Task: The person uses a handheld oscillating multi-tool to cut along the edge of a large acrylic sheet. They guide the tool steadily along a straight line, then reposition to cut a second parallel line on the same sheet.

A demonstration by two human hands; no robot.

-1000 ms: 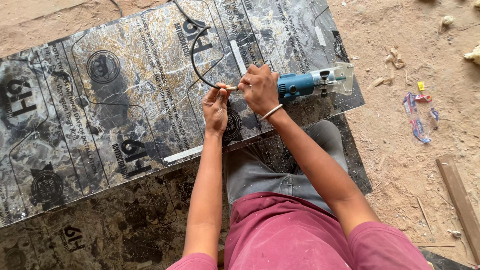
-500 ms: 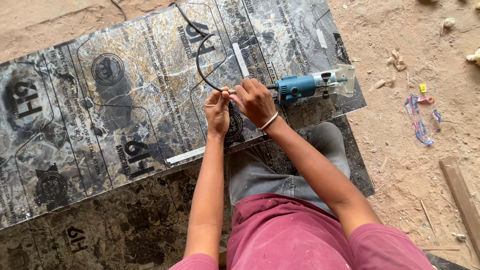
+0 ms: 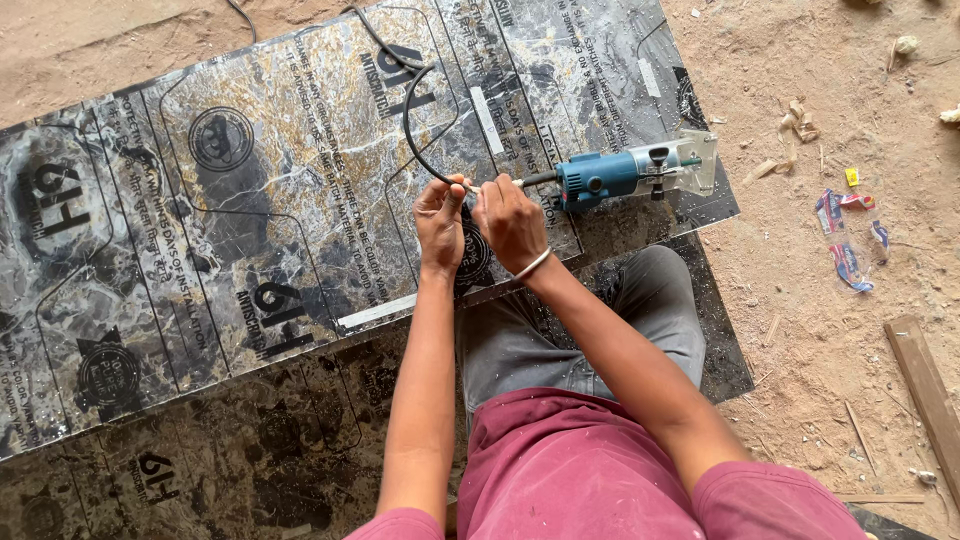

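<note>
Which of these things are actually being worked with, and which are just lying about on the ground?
In use: left hand and right hand both gripping the black cord of the blue power tool, lying on the marble-patterned sheet.

Lying about: coloured wrappers, wood scrap, wood shavings on the sandy ground.

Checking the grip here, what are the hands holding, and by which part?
Both the left hand and right hand pinch the black cord close to where it enters the blue power tool.

A wooden plank (image 3: 925, 385) is seen lying on the sandy floor (image 3: 800, 300) at the right, with coloured plastic scraps (image 3: 850, 235) and wood shavings (image 3: 795, 120) scattered nearby
</note>
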